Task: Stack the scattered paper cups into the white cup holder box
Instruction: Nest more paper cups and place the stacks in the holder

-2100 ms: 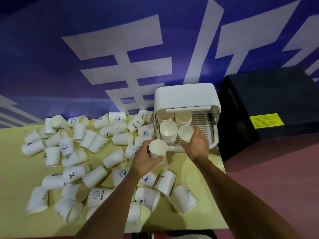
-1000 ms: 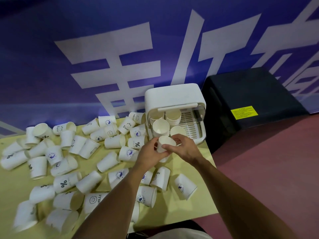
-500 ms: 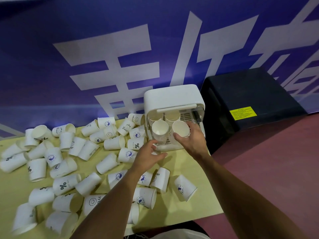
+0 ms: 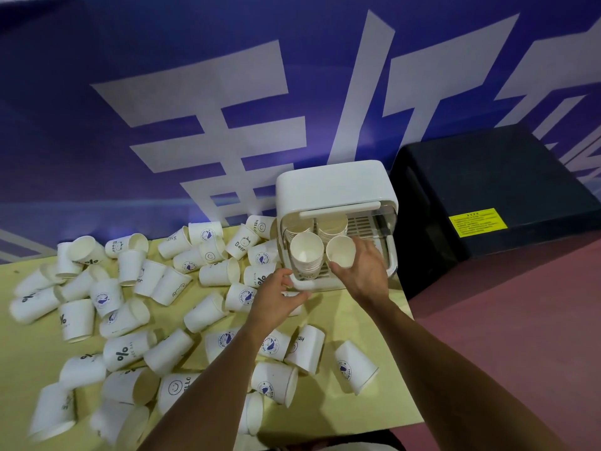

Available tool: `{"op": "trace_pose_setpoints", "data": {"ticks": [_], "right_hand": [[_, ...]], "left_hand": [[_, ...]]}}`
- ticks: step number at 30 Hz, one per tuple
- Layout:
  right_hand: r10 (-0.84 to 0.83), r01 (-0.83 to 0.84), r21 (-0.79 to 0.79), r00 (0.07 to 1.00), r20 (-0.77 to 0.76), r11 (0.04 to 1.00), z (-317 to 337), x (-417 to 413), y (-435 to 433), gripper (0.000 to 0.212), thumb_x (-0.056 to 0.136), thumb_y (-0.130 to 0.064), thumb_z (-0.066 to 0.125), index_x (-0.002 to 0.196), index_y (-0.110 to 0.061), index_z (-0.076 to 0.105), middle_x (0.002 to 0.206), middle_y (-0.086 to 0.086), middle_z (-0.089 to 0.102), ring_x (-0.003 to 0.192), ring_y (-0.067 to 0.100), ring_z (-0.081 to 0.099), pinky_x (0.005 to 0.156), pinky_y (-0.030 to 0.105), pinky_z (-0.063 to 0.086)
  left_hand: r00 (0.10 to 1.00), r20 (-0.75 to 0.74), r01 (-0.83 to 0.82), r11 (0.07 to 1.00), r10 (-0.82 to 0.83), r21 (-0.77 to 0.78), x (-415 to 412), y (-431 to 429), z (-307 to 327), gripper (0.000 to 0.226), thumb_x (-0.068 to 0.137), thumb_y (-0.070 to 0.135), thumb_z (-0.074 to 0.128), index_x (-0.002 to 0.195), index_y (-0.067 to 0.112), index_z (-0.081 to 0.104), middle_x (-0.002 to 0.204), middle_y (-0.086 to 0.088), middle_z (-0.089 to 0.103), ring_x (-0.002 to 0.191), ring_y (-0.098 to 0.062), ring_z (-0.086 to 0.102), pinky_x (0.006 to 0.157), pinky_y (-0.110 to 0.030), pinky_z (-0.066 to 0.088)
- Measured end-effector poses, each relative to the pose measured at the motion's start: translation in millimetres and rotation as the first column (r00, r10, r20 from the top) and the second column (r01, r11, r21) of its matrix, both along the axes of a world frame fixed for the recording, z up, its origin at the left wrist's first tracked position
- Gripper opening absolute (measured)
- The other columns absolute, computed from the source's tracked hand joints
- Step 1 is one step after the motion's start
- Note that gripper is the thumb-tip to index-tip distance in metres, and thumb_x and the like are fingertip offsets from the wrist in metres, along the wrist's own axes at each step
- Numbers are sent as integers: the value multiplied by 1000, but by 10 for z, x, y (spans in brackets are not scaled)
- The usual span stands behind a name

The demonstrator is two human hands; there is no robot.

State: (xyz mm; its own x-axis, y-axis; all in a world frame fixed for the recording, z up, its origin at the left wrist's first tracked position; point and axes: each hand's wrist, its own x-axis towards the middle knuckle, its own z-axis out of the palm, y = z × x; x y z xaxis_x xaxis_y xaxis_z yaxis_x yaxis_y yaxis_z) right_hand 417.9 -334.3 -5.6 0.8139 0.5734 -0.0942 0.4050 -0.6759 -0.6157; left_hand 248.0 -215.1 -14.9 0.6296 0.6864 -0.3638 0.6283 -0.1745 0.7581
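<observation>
Mostly, the scattered paper cups are seen lying on their sides to the left of the white cup holder box and in front of it, on the yellow table. Several of them are crowded against the left wall of the box. A black cabinet with a yellow label is placed just to the right of the box, and a blue banner is hung behind it. The box is set near the far right corner of the table, close to the right edge. A bare strip of table is left directly in front of the box, towards its right side.

Inside the open front of the box, a stack of cups is kept on the left, and more cups are seen behind it. One cup is gripped by the curled fingers of the right hand at the opening, just right of that stack. The left hand is held before the front left corner of the box, with the fingers relaxed and nothing gripped.

One second before, this cup was held by both hands in front of the box; now it is released by the left hand and brought to the opening.
</observation>
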Motion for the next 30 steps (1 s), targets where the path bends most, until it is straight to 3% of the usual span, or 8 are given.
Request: {"op": "trace_pose_setpoints", "data": {"ticks": [3,8,15,20,26,28,30], "right_hand": [[20,-19,-44,1000,17,999,-105,31,50,73,79,-48,73,138,-12,48,130,10,55,119,29,49,99,41,43],[37,-34,-118,999,23,992,-253,70,125,76,80,-53,73,140,-13,46,130,8,55,121,27,49,103,39,39],[63,-65,-152,998,-13,986,-262,136,121,81,80,-51,74,144,-13,42,137,9,53,126,29,47,107,39,38],[51,-49,-123,999,9,991,-125,95,63,74,79,-50,74,138,-12,49,131,9,56,120,29,50,101,40,41],[37,-33,-82,999,39,996,132,-142,88,66,80,-42,76,133,-10,52,128,10,58,120,29,52,102,38,40],[27,-24,-61,998,51,998,231,-247,108,65,81,-40,76,133,-9,53,127,10,59,119,29,53,102,38,40],[-7,10,-65,999,49,998,338,-350,119,66,81,-41,74,135,-10,53,130,10,59,122,28,53,103,39,41]], "left_hand": [[1000,-10,-5,1000,5,12,39,15,-38,59,75,40,85,124,25,57,108,7,62,102,-7,57,74,-10,39],[999,-23,-34,999,34,17,89,79,-71,52,75,36,86,117,23,59,99,11,61,91,3,56,71,-5,39],[998,-38,-40,998,42,41,136,77,-137,59,76,40,84,125,20,58,107,6,63,99,-7,57,80,-21,42],[999,-26,-27,999,28,46,102,50,-45,61,77,41,83,128,20,56,110,4,63,99,-8,57,75,-18,40],[999,29,-24,999,24,31,-55,157,93,53,74,42,85,117,27,57,109,7,62,92,1,55,77,-17,46],[998,60,-24,999,22,21,-122,242,115,57,71,46,85,118,28,58,111,7,61,98,-6,57,84,-28,53],[997,82,-2,1000,0,25,-190,327,171,60,72,47,84,122,27,57,113,6,60,103,-12,57,84,-29,52]]}}
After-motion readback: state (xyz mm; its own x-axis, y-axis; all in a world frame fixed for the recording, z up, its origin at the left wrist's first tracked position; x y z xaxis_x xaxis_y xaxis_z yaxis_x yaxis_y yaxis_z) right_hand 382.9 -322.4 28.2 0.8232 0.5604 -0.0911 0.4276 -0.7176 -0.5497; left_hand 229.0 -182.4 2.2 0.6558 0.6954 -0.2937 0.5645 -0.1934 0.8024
